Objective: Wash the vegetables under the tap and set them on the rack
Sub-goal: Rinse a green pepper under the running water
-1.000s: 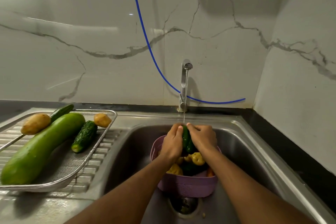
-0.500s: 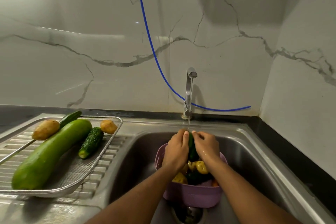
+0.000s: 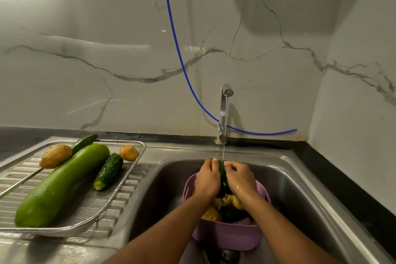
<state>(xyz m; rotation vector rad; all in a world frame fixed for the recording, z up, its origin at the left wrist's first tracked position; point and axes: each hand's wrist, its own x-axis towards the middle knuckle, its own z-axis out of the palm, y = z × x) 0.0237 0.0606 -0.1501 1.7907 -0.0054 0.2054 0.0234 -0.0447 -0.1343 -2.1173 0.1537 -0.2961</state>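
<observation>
Both hands meet over the sink [image 3: 285, 169], under a thin stream of water falling from the tap [image 3: 224, 113]. The left hand [image 3: 207, 180] has its fingers curled round the left side of a dark green vegetable [image 3: 222, 174], and the right hand [image 3: 239, 178] has its fingers curled round the right side, so the vegetable is gripped between the two, upright, with only a narrow strip of it showing. The fingertips of both hands nearly touch at its top, where the water lands. The back of the right hand is wet and shiny.

Directly below the hands, a purple basket [image 3: 227, 238] stands in the sink over the drain. It holds more vegetables: at least two yellow pieces and something dark green, partly hidden by the wrists, so their full count cannot be told.

On the ribbed draining board to the left lies one wire mesh rack [image 3: 85, 221]. Five vegetables lie on it: one large light green gourd [image 3: 62, 184] placed diagonally, two potatoes [image 3: 55, 156] (the second [image 3: 129, 152] at the far right corner), one bumpy short cucumber [image 3: 108, 171] just beside the gourd, and one smooth dark cucumber [image 3: 84, 142] at the back, poking over the rim.

One blue hose [image 3: 177, 53] hangs down the marble wall behind the tap.
</observation>
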